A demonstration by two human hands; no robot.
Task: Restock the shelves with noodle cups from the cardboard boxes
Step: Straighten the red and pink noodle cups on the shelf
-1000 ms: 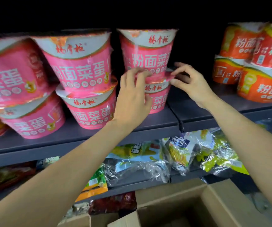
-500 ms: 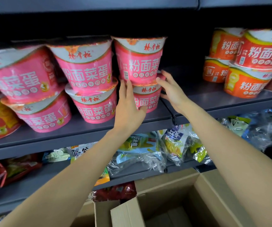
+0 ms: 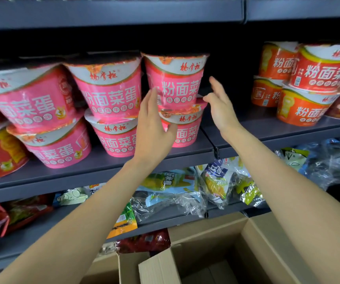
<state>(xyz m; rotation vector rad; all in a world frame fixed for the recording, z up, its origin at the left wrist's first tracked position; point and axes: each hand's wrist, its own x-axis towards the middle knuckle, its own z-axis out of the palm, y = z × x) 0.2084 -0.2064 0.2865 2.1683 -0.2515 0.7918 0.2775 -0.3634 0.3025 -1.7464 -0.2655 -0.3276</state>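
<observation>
Pink noodle cups stand in stacks of two on the grey shelf [image 3: 103,169]. The rightmost stack has an upper pink cup [image 3: 175,78] on a lower pink cup [image 3: 187,130]. My left hand [image 3: 154,128] is in front of this stack's left side, fingers straight, at most touching the cups. My right hand [image 3: 220,105] hovers just right of the stack, fingers straight, holding nothing. An open cardboard box [image 3: 247,242] sits below, at the bottom of the view.
Orange noodle cups [image 3: 308,87] are stacked on the shelf's right section. More pink cups [image 3: 107,95] fill the left. Bagged snacks [image 3: 175,193] lie on the lower shelf. An upper shelf edge [image 3: 111,13] runs overhead. A gap lies between the pink and orange cups.
Both hands have come off the lower cup's sides and their fingers have opened. The right hand has lifted away to the right. The camera has tilted up, showing the upper shelf.
</observation>
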